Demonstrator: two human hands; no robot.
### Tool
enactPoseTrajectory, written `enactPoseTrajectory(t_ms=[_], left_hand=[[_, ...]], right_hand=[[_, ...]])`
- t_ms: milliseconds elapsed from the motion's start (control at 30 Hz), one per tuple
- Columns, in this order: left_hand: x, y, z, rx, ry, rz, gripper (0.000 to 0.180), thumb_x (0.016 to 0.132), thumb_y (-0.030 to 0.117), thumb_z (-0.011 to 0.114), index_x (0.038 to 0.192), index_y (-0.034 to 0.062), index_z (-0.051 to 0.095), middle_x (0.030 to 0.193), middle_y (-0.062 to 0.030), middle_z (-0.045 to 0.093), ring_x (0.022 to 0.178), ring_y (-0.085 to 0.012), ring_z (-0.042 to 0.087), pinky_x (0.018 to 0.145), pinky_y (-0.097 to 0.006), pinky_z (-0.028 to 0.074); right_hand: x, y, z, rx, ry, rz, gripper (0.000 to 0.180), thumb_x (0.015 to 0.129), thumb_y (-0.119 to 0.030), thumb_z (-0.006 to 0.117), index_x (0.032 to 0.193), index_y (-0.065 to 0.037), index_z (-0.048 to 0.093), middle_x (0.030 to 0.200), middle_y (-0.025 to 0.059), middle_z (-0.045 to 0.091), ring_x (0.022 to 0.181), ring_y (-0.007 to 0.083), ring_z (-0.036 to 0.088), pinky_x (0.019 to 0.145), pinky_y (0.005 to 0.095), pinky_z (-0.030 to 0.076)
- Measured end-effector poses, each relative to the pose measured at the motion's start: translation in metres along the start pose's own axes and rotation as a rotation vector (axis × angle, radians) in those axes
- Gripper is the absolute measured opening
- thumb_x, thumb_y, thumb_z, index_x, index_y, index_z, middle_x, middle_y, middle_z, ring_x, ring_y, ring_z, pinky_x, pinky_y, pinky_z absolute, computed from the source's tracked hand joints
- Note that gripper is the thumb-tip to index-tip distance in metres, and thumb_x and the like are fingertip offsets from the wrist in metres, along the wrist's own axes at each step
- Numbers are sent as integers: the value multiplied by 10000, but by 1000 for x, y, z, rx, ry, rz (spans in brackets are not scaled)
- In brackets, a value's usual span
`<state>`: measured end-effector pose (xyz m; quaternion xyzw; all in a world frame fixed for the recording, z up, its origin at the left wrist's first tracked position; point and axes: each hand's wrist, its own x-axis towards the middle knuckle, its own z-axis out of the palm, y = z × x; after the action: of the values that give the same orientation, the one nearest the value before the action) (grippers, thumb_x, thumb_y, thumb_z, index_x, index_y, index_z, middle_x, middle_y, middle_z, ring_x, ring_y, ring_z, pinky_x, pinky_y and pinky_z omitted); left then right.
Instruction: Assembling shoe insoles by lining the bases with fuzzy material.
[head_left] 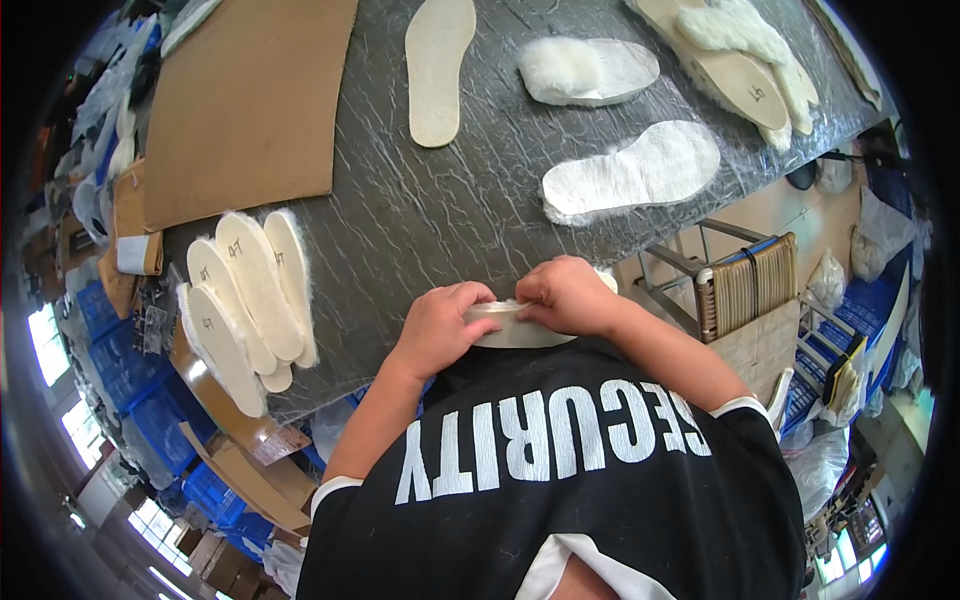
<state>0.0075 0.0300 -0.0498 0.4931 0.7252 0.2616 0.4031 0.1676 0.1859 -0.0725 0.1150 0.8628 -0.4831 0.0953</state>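
Observation:
Close to my body, at the front edge of the table, a cream insole is held between my two hands, its flat side turned toward me. My left hand grips its left part, thumb over the near face. Fingers of my right hand pinch its upper rim, where a little white fleece shows. The insole's far side is hidden. Beyond my right hand lies a white fleecy insole. Farther back are an insole with a fluffy white end and a plain cream insole.
Several fleece-edged insoles overlap at the table's left edge. A brown cardboard sheet covers the back left. More insoles pile up at the back right. A woven-seat stool stands right of the dark table; blue crates are at left.

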Motion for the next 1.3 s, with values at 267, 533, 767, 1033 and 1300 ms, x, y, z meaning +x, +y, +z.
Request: enactPoseTrajectory(t_ms=[267,533,767,1033,1300], left_hand=[[0,-2,1,32,70,182,206,677,88,761,831,51,629,920,-56,639,851,-240,617,779,-335,479],[1,4,10,171,194,372,167,652,69,745,777,100,639,857,8,595,852,-190,548,810,-377,357],[2,11,14,241,224,498,211,610,46,766,763,112,636,835,11,610,818,-206,551,806,-409,345],[-3,9,17,406,46,511,161,708,90,707,788,85,567,812,-33,604,839,-228,586,861,-437,368],[0,13,16,309,122,334,152,757,82,684,852,62,567,947,-60,617,818,-228,610,842,-431,372]], right_hand=[[4,-4,-4,-32,-46,33,224,762,-309,692,786,-89,656,768,94,668,765,319,640,675,429,488],[49,6,-26,131,-465,79,280,793,-345,712,807,-69,673,655,88,630,602,234,595,575,370,444],[55,6,-23,158,-551,-42,190,700,-218,721,731,-38,672,682,114,648,589,248,603,579,379,480],[39,4,13,-219,-125,45,146,689,-148,638,781,-39,673,747,176,666,728,346,665,675,424,525],[29,15,-2,275,-216,76,154,743,-168,667,752,-16,649,682,148,639,609,292,601,590,386,465]])
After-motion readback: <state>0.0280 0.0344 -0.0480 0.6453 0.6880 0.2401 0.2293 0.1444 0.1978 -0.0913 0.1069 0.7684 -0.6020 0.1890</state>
